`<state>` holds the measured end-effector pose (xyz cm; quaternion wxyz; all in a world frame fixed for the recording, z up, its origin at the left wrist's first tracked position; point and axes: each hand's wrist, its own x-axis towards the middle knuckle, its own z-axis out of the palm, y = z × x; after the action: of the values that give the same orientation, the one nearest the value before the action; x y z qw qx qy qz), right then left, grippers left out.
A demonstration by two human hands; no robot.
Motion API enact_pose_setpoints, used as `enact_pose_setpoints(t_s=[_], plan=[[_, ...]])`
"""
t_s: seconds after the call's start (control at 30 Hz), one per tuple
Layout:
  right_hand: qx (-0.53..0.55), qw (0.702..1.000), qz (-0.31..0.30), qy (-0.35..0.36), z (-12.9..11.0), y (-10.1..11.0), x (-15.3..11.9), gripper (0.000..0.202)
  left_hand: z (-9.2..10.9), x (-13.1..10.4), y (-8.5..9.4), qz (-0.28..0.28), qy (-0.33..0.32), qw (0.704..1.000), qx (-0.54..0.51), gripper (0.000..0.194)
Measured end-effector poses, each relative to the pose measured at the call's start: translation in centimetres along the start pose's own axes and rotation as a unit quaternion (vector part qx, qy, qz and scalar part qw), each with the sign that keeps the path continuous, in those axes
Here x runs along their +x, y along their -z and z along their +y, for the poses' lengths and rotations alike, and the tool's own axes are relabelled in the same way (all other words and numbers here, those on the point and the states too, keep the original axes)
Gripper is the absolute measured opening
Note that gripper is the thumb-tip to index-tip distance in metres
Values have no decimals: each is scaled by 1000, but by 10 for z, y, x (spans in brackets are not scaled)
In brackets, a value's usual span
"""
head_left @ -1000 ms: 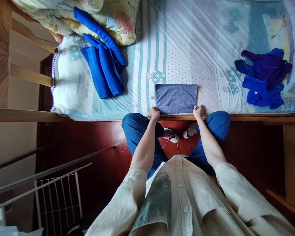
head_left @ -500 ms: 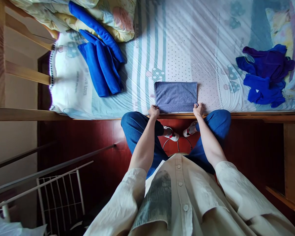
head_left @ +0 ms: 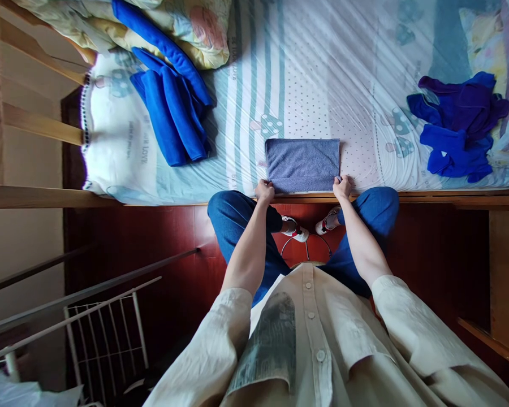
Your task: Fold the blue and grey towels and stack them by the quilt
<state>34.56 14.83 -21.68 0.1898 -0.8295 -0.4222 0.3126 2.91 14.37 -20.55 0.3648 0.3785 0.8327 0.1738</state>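
Note:
A grey-blue cloth (head_left: 303, 161) lies flat on the bed near its front edge, with a folded strip along the side closest to me. My left hand (head_left: 264, 191) is closed on the cloth's near left corner. At the near right corner, my right hand (head_left: 342, 187) pinches the folded edge. Both hands rest just above the wooden bed rail. The cloth's far edge lies free on the sheet.
Folded blue cloths (head_left: 173, 113) lie on the bed at left, beside a yellow quilt (head_left: 203, 34). Crumpled blue and purple cloths (head_left: 462, 124) are at right. The wooden bed rail (head_left: 449, 199) runs before my knees. A white metal rack (head_left: 106, 328) stands lower left.
The view has shifted very slightly. Both hands keep their hold on the near corners, and the cloth looks the same.

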Motion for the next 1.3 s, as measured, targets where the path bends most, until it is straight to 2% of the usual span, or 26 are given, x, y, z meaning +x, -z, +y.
enact_pose_setpoints(t_s=[0.13, 0.23, 0.3, 0.4, 0.5, 0.6, 0.7, 0.8, 0.97, 1.3], plan=[[4, 1000, -20, -24, 0, 5, 7, 19, 4, -10, 1, 5, 29, 999, 18, 9], [36, 999, -17, 17, 4, 10, 9, 21, 6, -23, 5, 17, 15, 1000, 13, 11], [55, 997, 20, 57, 8, 11, 7, 30, 5, -30, 9, 46, -4, 999, 1, 19], [70, 989, 102, 81, 14, 13, -1, 40, 1, -38, 16, 96, -76, 992, -12, 32], [72, 977, 141, 140, 15, 20, -10, 34, -3, -44, 20, 85, -206, 975, -16, 38], [63, 960, 97, 256, 12, 29, -19, 29, -4, -49, 16, 28, -303, 953, 9, 45], [41, 947, 17, 318, 11, 32, -25, 28, -5, -52, 8, -17, -321, 945, 63, 55], [22, 948, -46, 315, 13, 31, -29, 33, -5, -54, -1, -35, -297, 947, 114, 64], [9, 952, -100, 288, 18, 31, -30, 62, -4, -57, -6, -36, -283, 945, 159, 74], [12, 954, -102, 280, 17, 34, -28, 65, -5, -59, -2, -62, -264, 938, 216, 76]])
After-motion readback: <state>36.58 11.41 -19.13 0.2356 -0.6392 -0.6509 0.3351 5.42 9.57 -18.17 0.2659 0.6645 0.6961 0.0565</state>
